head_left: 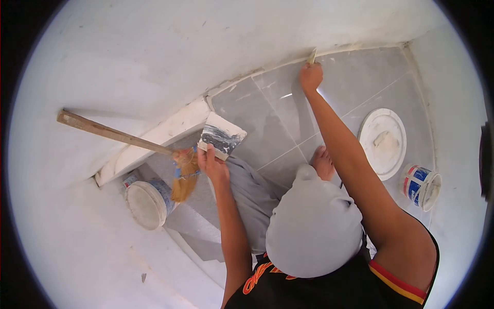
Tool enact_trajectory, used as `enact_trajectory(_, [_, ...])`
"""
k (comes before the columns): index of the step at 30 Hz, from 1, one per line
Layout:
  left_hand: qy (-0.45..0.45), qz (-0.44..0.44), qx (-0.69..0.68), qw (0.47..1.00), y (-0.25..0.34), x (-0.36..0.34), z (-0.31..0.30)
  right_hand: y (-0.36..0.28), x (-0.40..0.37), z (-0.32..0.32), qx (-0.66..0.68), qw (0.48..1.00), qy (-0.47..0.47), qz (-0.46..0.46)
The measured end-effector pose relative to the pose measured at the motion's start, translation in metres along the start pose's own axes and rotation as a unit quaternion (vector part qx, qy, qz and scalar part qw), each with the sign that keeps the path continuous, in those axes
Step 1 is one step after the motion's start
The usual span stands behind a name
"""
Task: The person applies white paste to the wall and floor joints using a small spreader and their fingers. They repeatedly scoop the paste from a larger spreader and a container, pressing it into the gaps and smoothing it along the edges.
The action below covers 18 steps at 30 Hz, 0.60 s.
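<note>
In my left hand (pixel 212 164) is a wide putty knife (pixel 226 135), its flat dark blade smeared with white putty; my fingers and thumb close on its near edge. My right hand (pixel 311 76) reaches far forward, wrapped round a small putty knife (pixel 312 55). That tool's narrow end meets the joint where the white wall (pixel 206 41) comes down to the grey tiled floor (pixel 278 129). Most of its handle is hidden in my fist. A bare foot (pixel 322 162) rests on the tiles below my right arm.
A broom (pixel 118 135) leans across a white ledge (pixel 154 136) at left, beside a putty-stained bucket (pixel 146 205). On the right, a round white lid (pixel 382 144) with a putty lump lies on the floor near an open paint bucket (pixel 421 186). Grey cloth (pixel 314 226) covers the lower middle.
</note>
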<state>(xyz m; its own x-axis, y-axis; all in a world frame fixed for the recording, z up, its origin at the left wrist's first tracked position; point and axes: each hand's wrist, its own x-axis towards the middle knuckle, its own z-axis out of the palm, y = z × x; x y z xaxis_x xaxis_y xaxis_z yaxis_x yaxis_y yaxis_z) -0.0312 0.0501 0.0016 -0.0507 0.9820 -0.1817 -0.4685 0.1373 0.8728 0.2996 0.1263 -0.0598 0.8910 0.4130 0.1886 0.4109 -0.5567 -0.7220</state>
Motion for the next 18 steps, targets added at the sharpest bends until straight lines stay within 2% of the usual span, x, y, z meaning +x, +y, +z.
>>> enact_trajectory(4, [0.025, -0.013, -0.047, 0.999, 0.004, -0.006, 0.01, -0.017, -0.044, 0.02, 0.031, 0.998, -0.025, -0.057])
enact_trajectory(6, [0.015, -0.004, -0.059, 0.998, 0.004, -0.005, 0.01, -0.029, -0.069, 0.031, -0.022, 0.993, -0.005, -0.117])
enact_trajectory(8, [0.031, -0.011, -0.053, 0.998, 0.008, -0.007, 0.016, -0.044, -0.095, 0.037, 0.01, 0.993, -0.067, -0.099])
enact_trajectory(10, [0.044, -0.021, -0.046, 0.998, 0.007, -0.008, 0.019, -0.058, -0.114, 0.037, 0.079, 0.99, -0.057, -0.106])
enact_trajectory(12, [0.056, -0.025, -0.061, 0.996, 0.003, -0.005, 0.011, -0.056, -0.126, 0.037, 0.057, 0.977, -0.134, -0.154])
enact_trajectory(13, [0.053, -0.025, -0.062, 0.996, 0.001, -0.004, 0.008, -0.055, -0.131, 0.034, 0.058, 0.978, -0.132, -0.153])
enact_trajectory(15, [0.069, -0.038, -0.099, 0.992, 0.002, -0.004, 0.003, -0.066, -0.14, 0.012, 0.127, 0.923, -0.312, -0.188])
enact_trajectory(16, [0.072, -0.038, -0.102, 0.991, 0.003, -0.003, 0.001, -0.07, -0.14, 0.002, 0.125, 0.922, -0.314, -0.19])
enact_trajectory(18, [0.111, -0.097, -0.129, 0.981, 0.007, -0.003, -0.002, -0.082, -0.135, -0.023, 0.204, 0.843, -0.423, -0.263])
